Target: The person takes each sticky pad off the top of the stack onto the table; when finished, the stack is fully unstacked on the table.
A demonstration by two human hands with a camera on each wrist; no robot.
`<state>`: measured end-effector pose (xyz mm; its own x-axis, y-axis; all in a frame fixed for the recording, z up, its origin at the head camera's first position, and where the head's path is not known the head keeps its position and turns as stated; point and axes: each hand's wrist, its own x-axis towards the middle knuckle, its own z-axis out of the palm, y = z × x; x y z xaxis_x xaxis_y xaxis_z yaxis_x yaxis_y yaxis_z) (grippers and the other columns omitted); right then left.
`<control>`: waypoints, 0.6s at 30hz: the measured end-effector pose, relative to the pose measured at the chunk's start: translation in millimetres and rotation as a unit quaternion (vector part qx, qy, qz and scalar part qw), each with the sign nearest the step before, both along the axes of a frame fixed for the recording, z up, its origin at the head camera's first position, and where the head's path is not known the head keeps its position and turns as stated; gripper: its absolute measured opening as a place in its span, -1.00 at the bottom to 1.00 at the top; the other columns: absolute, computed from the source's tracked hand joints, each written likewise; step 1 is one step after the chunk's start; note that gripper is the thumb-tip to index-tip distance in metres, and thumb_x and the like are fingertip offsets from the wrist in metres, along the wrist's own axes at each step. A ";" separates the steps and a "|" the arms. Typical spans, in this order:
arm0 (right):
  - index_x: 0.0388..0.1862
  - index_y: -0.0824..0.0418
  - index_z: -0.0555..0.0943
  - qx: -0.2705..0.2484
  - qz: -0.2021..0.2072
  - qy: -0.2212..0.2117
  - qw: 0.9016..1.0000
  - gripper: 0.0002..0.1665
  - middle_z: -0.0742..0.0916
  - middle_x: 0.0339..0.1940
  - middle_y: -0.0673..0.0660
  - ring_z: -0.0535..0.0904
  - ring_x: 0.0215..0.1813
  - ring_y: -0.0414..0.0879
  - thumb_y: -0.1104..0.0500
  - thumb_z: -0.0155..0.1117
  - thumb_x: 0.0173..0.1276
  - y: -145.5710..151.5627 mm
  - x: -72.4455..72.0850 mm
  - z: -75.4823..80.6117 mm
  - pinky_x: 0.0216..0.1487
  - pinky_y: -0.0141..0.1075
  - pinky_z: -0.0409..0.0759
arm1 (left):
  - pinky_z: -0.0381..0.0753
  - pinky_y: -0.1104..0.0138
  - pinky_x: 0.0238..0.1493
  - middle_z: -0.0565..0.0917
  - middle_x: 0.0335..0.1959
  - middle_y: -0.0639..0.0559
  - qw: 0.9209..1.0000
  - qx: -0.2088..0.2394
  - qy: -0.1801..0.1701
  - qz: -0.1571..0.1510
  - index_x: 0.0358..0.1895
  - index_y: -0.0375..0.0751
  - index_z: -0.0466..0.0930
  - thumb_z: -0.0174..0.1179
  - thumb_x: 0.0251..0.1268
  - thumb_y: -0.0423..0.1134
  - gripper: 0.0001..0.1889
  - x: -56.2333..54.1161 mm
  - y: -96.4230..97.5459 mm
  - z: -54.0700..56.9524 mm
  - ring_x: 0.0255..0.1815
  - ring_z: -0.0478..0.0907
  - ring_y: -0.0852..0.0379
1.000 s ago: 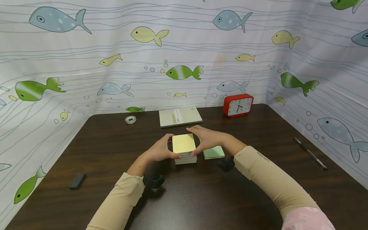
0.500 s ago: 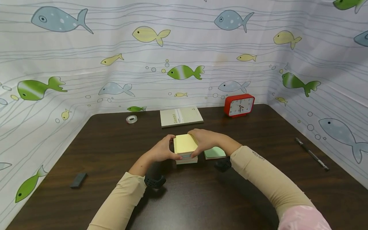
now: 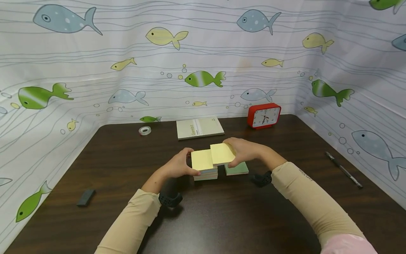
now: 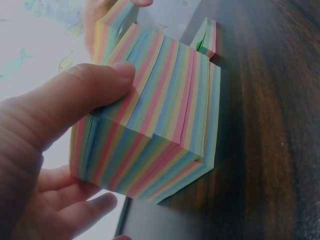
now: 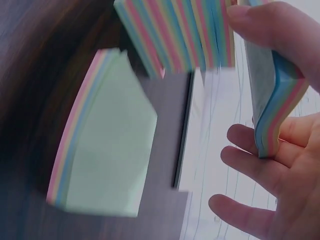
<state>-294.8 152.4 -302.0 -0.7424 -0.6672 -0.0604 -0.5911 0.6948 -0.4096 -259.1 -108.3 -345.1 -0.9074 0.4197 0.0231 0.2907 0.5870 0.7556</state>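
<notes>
In the head view, a stack of sticky note pads (image 3: 201, 160) with a yellow top stands at mid-table. My left hand (image 3: 179, 165) holds it from the left side, thumb on the near face. The left wrist view shows the stack's striped edges (image 4: 155, 95) in pink, yellow, green and blue. My right hand (image 3: 246, 151) pinches a yellow-topped sticky note pad (image 3: 221, 153), raised just right of the stack's top. In the right wrist view this pad (image 5: 285, 102) looks slightly bent. Below and to its right lies a green-topped sticky note pad (image 3: 237, 169) on the table.
A notebook (image 3: 200, 127) lies behind the stack, with a roll of tape (image 3: 145, 131) to its left. At the back right stands a red clock (image 3: 264, 116). A pen (image 3: 343, 170) lies far right, a dark eraser-like block (image 3: 86, 198) at left. Fish-print curtain surrounds the table (image 3: 215, 225).
My right hand has gripped the top sticky note pad and moved it up and right, off the stack. My left hand stays on the stack.
</notes>
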 end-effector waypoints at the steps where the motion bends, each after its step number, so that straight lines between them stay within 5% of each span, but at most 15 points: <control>1: 0.13 0.31 0.25 0.001 -0.007 0.001 1.000 -0.10 0.44 -0.13 0.09 0.34 -0.21 -0.07 0.03 0.42 -0.19 5.2 0.1 0.1 -0.25 -0.27 0.37 | 0.24 0.08 0.05 0.25 0.13 -0.21 1.000 -0.001 -0.002 -0.001 0.19 -0.37 0.08 0.43 -0.30 -0.11 -0.06 -0.2 -0.2 0.1 0.16 0.21 -0.11; 18: 0.10 0.41 0.26 0.060 -0.077 -0.002 0.995 -0.09 0.45 -0.15 0.16 0.33 -0.18 0.00 0.06 0.44 -0.21 95.1 0.9 -6.0 -0.16 -0.16 0.32 | 0.24 0.07 0.05 0.25 0.14 -0.18 1.000 -0.002 -0.009 0.004 0.20 -0.35 0.08 0.43 -0.30 -0.09 -0.06 -1.7 -0.7 -2.5 0.16 0.21 -0.08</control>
<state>-293.9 247.6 -308.0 -0.8346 -0.5337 -0.1365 -0.4726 0.8210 -0.3203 -260.8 -109.0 -347.5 -0.9112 0.4119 0.0058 0.2724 0.5919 0.7586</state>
